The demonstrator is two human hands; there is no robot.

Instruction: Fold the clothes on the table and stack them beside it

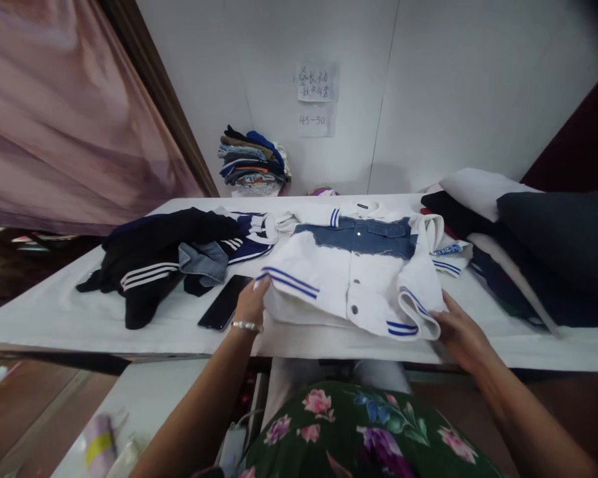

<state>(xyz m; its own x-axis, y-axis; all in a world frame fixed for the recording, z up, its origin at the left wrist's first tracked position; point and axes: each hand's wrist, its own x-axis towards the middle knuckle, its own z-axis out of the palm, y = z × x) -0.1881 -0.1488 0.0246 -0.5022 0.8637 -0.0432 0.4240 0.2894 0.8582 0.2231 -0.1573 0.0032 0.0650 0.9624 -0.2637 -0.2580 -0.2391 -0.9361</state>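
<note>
A white jacket (329, 272) with a blue denim yoke, dark buttons and blue-striped trim lies front side up on the table, its collar away from me. My left hand (252, 304) pinches the jacket's lower left hem corner and holds it slightly raised. At the lower right corner, my right hand (461, 328) grips the hem, which curls up beside it. One striped cuff rests across the upper left of the jacket, and the other sleeve lies bunched at the right. Just left of my left hand is a black phone (226, 302).
Dark clothes with white stripes (164, 245) are heaped at the left. More garments (543, 245) pile up at the right. A folded stack of clothes (254, 159) stands at the back by the wall, below paper signs (317, 99). The white table's (54, 318) front edge runs close to me.
</note>
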